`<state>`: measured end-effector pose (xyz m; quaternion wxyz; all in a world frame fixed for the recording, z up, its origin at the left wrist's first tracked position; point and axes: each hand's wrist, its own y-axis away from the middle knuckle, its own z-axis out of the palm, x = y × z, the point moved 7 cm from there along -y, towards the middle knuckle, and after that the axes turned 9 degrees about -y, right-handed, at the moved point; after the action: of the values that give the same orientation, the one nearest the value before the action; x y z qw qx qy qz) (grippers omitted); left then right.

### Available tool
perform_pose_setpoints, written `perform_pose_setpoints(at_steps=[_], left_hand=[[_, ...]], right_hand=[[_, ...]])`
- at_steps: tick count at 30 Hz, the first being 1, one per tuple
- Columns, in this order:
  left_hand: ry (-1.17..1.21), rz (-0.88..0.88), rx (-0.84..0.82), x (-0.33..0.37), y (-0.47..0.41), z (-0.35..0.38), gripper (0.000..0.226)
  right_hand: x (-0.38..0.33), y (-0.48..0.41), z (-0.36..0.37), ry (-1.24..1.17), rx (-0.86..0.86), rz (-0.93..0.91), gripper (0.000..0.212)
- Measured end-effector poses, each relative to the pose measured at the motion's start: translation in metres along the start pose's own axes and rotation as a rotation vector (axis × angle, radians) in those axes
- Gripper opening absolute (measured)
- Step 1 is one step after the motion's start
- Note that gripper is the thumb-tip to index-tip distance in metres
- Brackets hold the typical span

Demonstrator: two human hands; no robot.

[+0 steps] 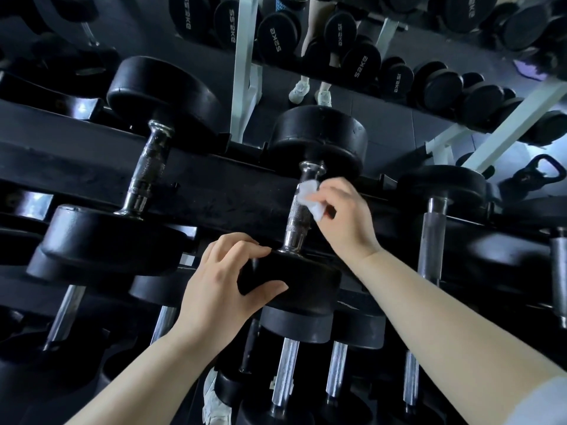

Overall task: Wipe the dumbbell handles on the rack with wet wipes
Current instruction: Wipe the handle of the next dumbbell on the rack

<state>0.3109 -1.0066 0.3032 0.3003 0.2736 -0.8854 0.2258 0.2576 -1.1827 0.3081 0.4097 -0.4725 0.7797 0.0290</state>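
- Nearest me, low down, are the lower-tier dumbbells. Their black round heads point my way and the plain shiny bars run down out of shot.
- Above those is the black rack. It's a thick scuffed rail with the weights lying across it side by side.
- The dumbbell I'm on sits mid-row. One head is close to me and the other is past the rail, with the knurled chrome handle running between them.
- The left neighbour has the same knurled grip, while the right neighbour has a duller, smooth bar.
- Behind all that there's dark grey floor and a kettlebell off to the right.
- Farther back is a second rack with a white frame, loaded with more black dumbbells that have pale lettering on the ends.
- Somebody's legs in white shoes are standing back there by the white frame.
- My left hand has its fingers curled over the top edge of the near head and the thumb hooked across its face, so it's a proper grip.
- My right hand has its fingertips bunched around a crumpled white wet wipe, pinching it tight.
- The wipe is pressed against the upper part of the handle, just below the far collar.
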Motion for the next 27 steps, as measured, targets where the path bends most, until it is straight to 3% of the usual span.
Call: perform_pose_setpoints(at_steps=[2, 7, 13, 16, 18, 20, 23, 24, 27], left_hand=[[0.001, -0.003, -0.001, 0.0, 0.0, 0.0, 0.04], [0.023, -0.014, -0.004, -0.001, 0.0, 0.0, 0.039], [0.033, -0.004, -0.01, -0.001, 0.0, 0.001, 0.043], [0.027, 0.021, 0.004, 0.0, 0.0, 0.0, 0.055], [0.026, 0.022, 0.006, 0.001, 0.0, 0.0, 0.056], [0.025, 0.018, 0.004, 0.001, 0.001, 0.0, 0.053], [0.027, 0.007, 0.007, 0.0, 0.001, 0.001, 0.045], [0.027, 0.013, 0.007, 0.0, 0.0, 0.0, 0.048], [0.031, 0.007, -0.005, -0.001, 0.0, 0.001, 0.054]], right_hand=[[-0.004, 0.007, -0.001, -0.048, -0.124, -0.01, 0.012], [0.004, -0.022, -0.017, -0.089, 0.083, 0.12, 0.008], [0.011, 0.013, -0.002, -0.292, -0.202, 0.269, 0.009], [0.017, 0.004, -0.013, -0.226, -0.043, 0.304, 0.005], [0.013, 0.006, -0.006, -0.242, -0.024, 0.321, 0.017], [0.011, 0.019, 0.005, -0.314, -0.116, 0.314, 0.029], [0.011, 0.034, 0.013, -0.389, -0.379, 0.39, 0.028], [0.013, 0.032, 0.012, -0.393, -0.397, 0.417, 0.03], [0.024, 0.016, -0.004, -0.382, -0.127, 0.461, 0.023]])
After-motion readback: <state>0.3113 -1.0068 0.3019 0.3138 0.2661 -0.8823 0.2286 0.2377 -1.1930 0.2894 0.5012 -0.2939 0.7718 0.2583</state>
